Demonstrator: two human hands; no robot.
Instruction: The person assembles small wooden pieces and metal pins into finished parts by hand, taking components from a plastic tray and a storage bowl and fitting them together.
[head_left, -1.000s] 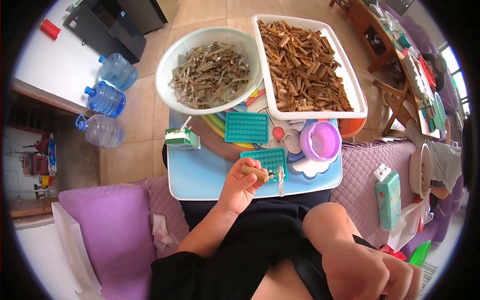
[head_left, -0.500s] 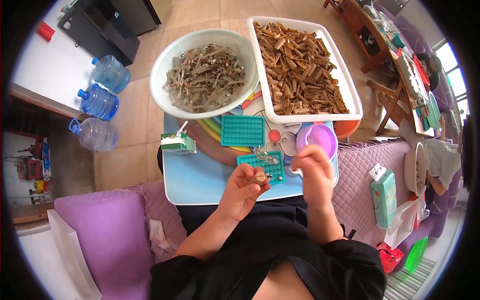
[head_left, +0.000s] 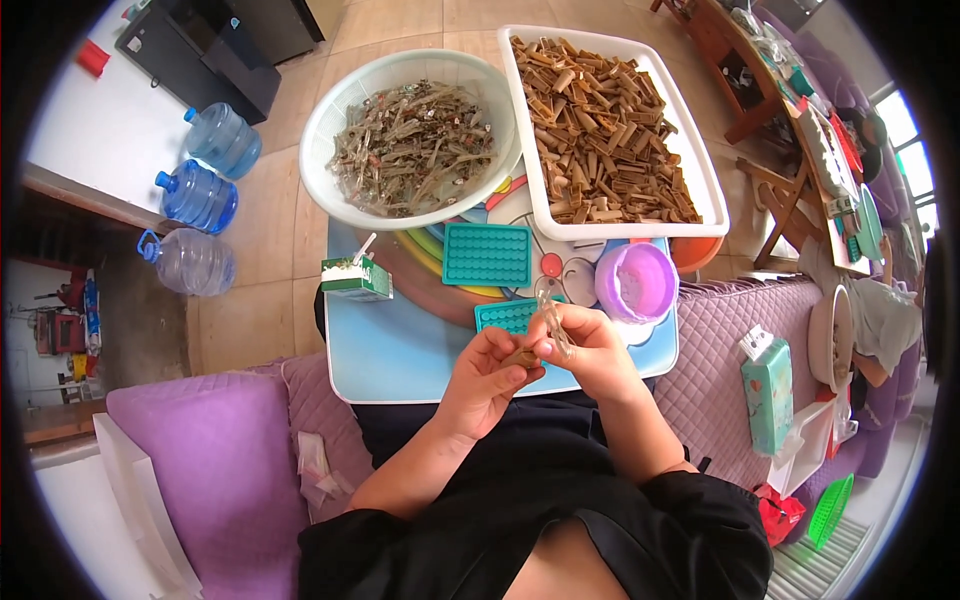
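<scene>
My left hand [head_left: 485, 378] pinches a small brown block-like piece [head_left: 520, 358]; its exact kind is hard to make out. Against it, my right hand [head_left: 592, 352] closes on a clear, strip-like plastic piece [head_left: 552, 322] that sticks up past the fingertips. The two hands meet at the near edge of the low table. Just beyond them lies a teal tray with dimples [head_left: 505, 315], partly covered by the hands. Farther off rests a second teal tray [head_left: 487, 254]. Right of it stands a purple tub [head_left: 637, 283] with a whitish inside.
A pale round basin [head_left: 312, 150] of clear strips and a white rectangular bin [head_left: 716, 205] of brown pieces stand at the table's far side. A green-and-white carton [head_left: 357, 279] sits at left on the blue tabletop [head_left: 400, 360]. Purple quilted seating [head_left: 715, 350] flanks me.
My right hand has come down and left from beside the purple tub to meet my left hand. The clear strip, earlier over the near teal tray, is now in its fingers.
</scene>
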